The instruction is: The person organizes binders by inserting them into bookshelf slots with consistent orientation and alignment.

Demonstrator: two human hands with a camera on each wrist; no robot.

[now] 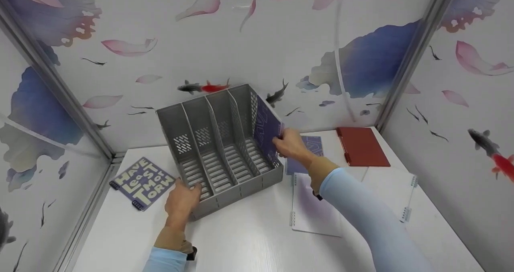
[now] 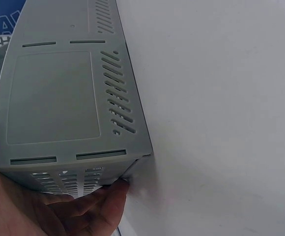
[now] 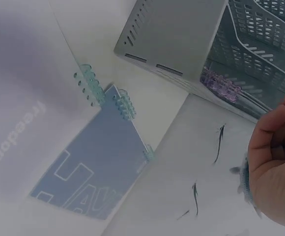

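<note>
A grey slotted desk file organizer point(image 1: 241, 192) with several upright compartments stands at an angle on the white table. My left hand point(image 1: 181, 199) grips its near left corner, thumb over the front wall; in the left wrist view its fingers point(image 2: 114, 204) curl around the perforated side. A dark blue spiral notebook point(image 1: 266, 129) stands upright in the rightmost compartment, against the side wall. My right hand point(image 1: 294, 145) pinches its near edge. From the right wrist, the notebook's purple rings point(image 3: 221, 86) show inside the compartment, and the right hand point(image 3: 275, 169) partly hides its edge.
A purple notebook with large lettering point(image 1: 143, 183) lies left of the organizer. To the right lie a blue notebook point(image 1: 296, 166), a white spiral notebook point(image 1: 311, 217), another white notebook point(image 1: 387, 187) and a red notebook point(image 1: 366, 146). Patterned panels point(image 1: 257, 55) enclose the table.
</note>
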